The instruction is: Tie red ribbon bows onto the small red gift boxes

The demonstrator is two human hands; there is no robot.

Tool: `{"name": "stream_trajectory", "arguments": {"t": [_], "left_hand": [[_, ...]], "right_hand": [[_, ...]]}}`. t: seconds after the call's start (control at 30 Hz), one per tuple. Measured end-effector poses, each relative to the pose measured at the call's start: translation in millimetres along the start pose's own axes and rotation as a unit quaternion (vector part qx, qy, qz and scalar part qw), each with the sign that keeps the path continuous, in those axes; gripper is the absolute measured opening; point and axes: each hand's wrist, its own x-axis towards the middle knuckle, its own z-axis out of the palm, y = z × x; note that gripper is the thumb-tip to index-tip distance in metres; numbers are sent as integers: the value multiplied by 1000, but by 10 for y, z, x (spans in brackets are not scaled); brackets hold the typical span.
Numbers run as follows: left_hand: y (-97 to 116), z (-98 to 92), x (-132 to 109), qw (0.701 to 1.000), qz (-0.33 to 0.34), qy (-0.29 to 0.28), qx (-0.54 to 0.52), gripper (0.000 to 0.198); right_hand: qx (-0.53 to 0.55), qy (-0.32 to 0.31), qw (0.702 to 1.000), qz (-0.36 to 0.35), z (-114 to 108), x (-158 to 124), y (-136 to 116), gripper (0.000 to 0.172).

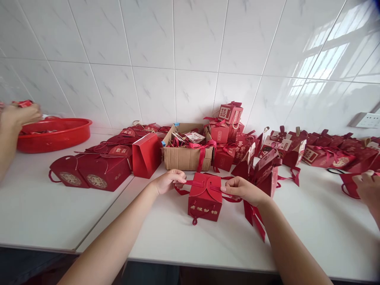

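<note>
A small red gift box (204, 200) with gold lettering stands on the white counter (184, 237) in front of me, its rounded top flaps closed. A red ribbon (196, 183) runs across the top of the box. My left hand (168, 181) pinches the ribbon's left end beside the box. At the box's right top edge, my right hand (242, 189) pinches the other end. More ribbon (255, 219) trails down to the right of the box.
An open cardboard box (187, 152) holds ribbons and tags behind. Flat red boxes (97, 170) lie at left, finished boxes (228, 126) are stacked at the wall. A red basin (56, 136) stands far left, another person's hand (20, 114) over it. Another hand (368, 190) shows at right.
</note>
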Motion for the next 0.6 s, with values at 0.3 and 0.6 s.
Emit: {"name": "stream_trajectory", "arguments": {"t": [0.3, 0.6], "left_hand": [[-47, -64, 3, 997, -50, -36, 36, 45], [-32, 42, -12, 993, -67, -13, 94, 40]], "right_hand": [[-25, -30, 999, -22, -62, 90, 148, 50], [-62, 55, 996, -23, 0, 258, 446, 60]]}}
